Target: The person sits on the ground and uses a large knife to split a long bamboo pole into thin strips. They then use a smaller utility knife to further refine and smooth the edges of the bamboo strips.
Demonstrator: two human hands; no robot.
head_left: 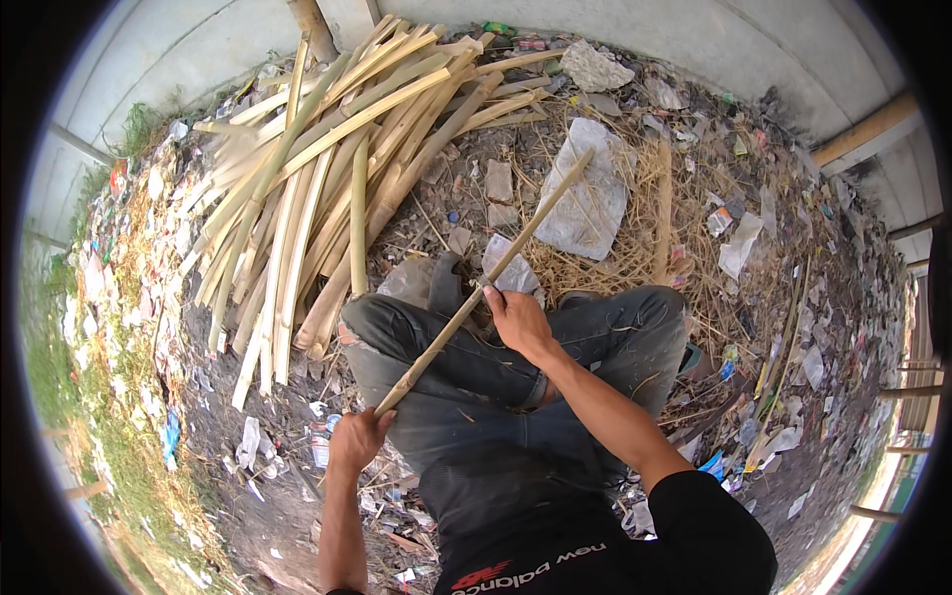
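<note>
A long, narrow bamboo strip [446, 332] runs slantwise across my lap, from near my left knee up over a pale stone slab [603, 183]. My left hand [359, 439] is closed around its lower end. Farther up, my right hand [521, 322] is closed at the strip's middle, thumb and fingers against it. A small greyish edge shows at those fingertips; I cannot make out whether it is a blade. Just beyond the strip lies a dark, curved object [446, 285], partly hidden by my legs.
A large heap of split bamboo strips [327, 178] lies ahead to the left. Dry straw and shavings [709, 193] cover the ground at right, among scattered litter. A rough stone [595, 66] sits near the pale wall [218, 50]. My crossed legs [615, 342] are underneath.
</note>
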